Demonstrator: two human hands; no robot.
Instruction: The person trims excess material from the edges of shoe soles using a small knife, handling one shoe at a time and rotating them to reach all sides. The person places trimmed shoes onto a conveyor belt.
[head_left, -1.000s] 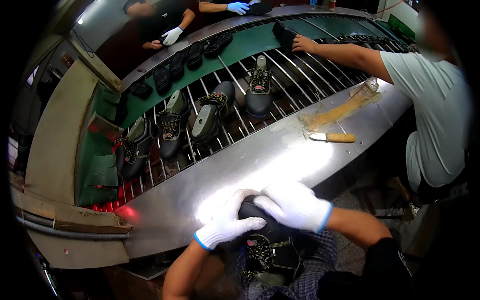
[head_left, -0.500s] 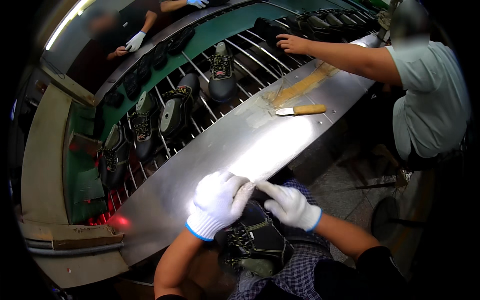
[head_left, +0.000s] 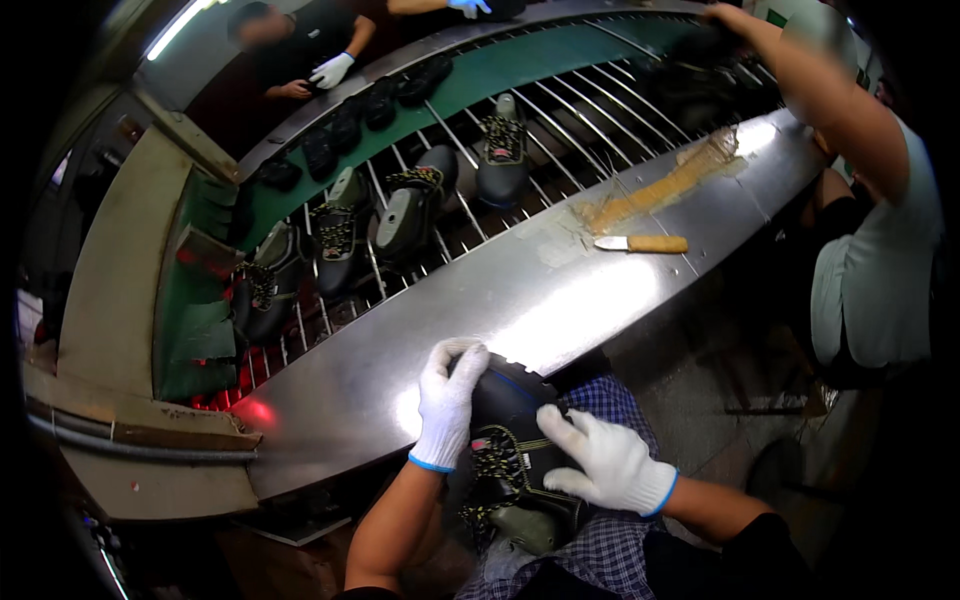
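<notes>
A black safety shoe (head_left: 500,400) with yellow-flecked laces rests on my lap, its toe pointing away from me and touching or close to the metal table edge. A grey-green last (head_left: 525,528) fills its opening. Along the toe run a blue line and a notched dark sole edge. My left hand (head_left: 450,400), in a white knit glove, closes on the left side of the toe with fingers and thumb together. Beside the shoe's right side is my gloved right hand (head_left: 608,458), thumb and fingers apart; whether it touches the upper is hard to tell.
A wooden-handled knife (head_left: 655,244) lies on the metal table (head_left: 470,310). Behind it, several shoes on lasts, one a black shoe (head_left: 503,160), stand on a conveyor of metal rods (head_left: 560,130). A co-worker (head_left: 870,250) is at the right, another person (head_left: 310,55) across the conveyor.
My right hand has left the toe and come back along the shoe's right side, baring the toe. My left hand stays at the toe. The co-worker's arm has lifted. The view has shifted.
</notes>
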